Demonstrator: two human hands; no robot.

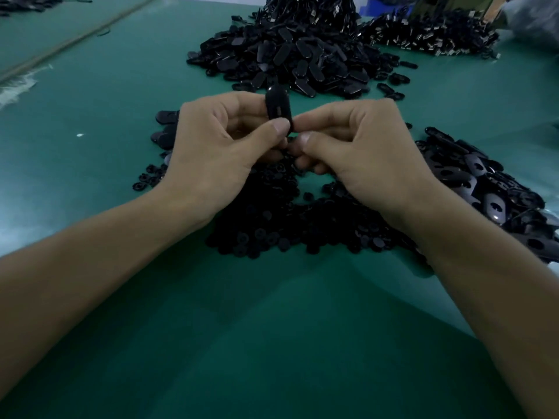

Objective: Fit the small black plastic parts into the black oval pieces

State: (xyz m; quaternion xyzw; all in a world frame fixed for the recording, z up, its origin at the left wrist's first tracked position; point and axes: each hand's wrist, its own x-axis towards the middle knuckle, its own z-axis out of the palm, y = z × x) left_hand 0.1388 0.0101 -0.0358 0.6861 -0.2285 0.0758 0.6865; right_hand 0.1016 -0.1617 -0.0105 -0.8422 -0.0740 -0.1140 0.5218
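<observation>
Head view: a heap of small black parts (287, 225), round and button-like, lies on the green table (272, 328), and everything else is placed from that heap.

Just above the heap's far edge, both hands meet. The left hand (217, 146) grips a black oval piece (277, 104), held upright, with the thumb pressed on its lower near face and the curled fingers behind it. The oval's rounded top stands clear above the knuckles, and a slot shows in the face turned toward the camera.

The right hand (363, 152) comes in from the heap's right side with all fingers curled. Its forefinger and thumb pinch the lower end of the same oval piece, just beside the left thumb. Whether a small part sits between those fingertips cannot be told, as the spot is dark and covered. Both forearms cross the heap's near corners.

Beyond the heap's left end, partly behind the left hand, lie a few loose ovals (165, 128). To the right of the heap, touching its edge, spreads a flat pile of ovals with openings (484, 182). Well beyond the heap rises a tall mound of ovals (290, 55), and farther right of that a pile of black parts with metal ends (429, 34).
</observation>
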